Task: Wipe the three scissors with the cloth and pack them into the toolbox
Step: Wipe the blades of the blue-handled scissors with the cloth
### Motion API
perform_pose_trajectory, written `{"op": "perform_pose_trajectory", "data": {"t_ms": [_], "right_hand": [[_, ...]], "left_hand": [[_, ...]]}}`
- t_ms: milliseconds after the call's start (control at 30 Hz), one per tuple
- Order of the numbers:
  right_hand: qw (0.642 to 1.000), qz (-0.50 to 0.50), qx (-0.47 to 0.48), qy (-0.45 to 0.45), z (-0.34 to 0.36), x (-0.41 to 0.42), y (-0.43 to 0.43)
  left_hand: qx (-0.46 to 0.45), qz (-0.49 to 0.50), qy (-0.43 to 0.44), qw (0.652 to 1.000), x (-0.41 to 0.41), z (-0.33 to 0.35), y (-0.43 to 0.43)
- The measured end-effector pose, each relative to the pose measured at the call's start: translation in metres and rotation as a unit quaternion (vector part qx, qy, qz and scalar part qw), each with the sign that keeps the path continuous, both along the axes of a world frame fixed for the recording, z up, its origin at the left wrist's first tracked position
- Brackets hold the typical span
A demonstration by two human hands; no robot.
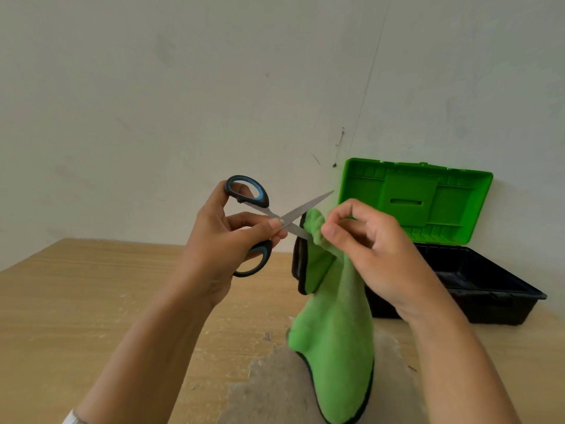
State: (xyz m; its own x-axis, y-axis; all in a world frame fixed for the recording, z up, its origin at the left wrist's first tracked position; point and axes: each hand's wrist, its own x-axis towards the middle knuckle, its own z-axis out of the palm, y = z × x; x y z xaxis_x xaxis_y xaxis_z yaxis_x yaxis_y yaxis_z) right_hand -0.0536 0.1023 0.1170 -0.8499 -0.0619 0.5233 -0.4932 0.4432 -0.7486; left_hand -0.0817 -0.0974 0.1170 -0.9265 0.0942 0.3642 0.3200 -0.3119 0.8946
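- Table (91, 286): bare wood below and to the left of the left hand; no other scissors show on it.
- Left hand (220, 240): closed around the scissors (302, 208), thumb and fingers gripping near the pivot. One handle loop stands above the hand, the other below the fingers. Blades are spread, tips pointing toward the right hand.
- Cloth (333, 316): green, wrapped over the lower blade tip just left of the right hand's fingertips. The rest hangs under that hand down to the table.
- Right hand (376, 249): fingers curled, pinching the cloth around the lower blade.
- Toolbox (489, 304): behind and to the right of the right hand, lid (419, 203) raised. The visible part of the black tray holds nothing; the near left part is hidden by the hand.
- Progress (judgement): wiping of this pair is under way, upper blade uncovered. Nothing seen packed. The other two pairs are out of view, so their state is unknown. Packing of all three and closing the lid likely remain.
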Motion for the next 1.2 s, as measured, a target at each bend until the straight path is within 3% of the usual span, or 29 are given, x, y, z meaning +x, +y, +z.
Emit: {"op": "perform_pose_trajectory", "data": {"t_ms": [167,267,367,467,567,867,1033,1200], "right_hand": [[0.999,-0.027,0.016,0.029,-0.004,-0.002,-0.005],[0.997,-0.063,0.041,0.03,-0.004,-0.002,-0.001],[0.994,-0.073,0.082,0.017,-0.004,-0.002,0.009],[0.991,-0.075,0.111,0.01,-0.004,-0.001,0.011],[0.991,-0.073,0.113,0.011,-0.005,-0.003,0.01],[0.996,-0.059,0.073,0.011,-0.001,0.001,0.018],[0.993,-0.102,0.056,0.012,0.0,0.003,0.039],[0.981,-0.138,-0.007,0.14,0.006,0.005,0.045]], "left_hand": [[0.017,-0.018,0.014,1.0,0.001,-0.003,0.006],[-0.027,-0.019,0.007,0.999,0.0,-0.003,0.003],[-0.142,0.031,0.05,0.988,-0.002,-0.003,-0.004],[-0.32,0.086,0.125,0.935,-0.002,-0.001,-0.008],[-0.395,0.098,0.148,0.901,-0.003,-0.003,-0.009],[-0.392,0.081,0.15,0.904,-0.004,-0.004,-0.005],[-0.387,0.087,0.143,0.907,-0.004,-0.002,-0.013],[-0.388,0.1,0.145,0.904,-0.004,-0.002,-0.01]]}}
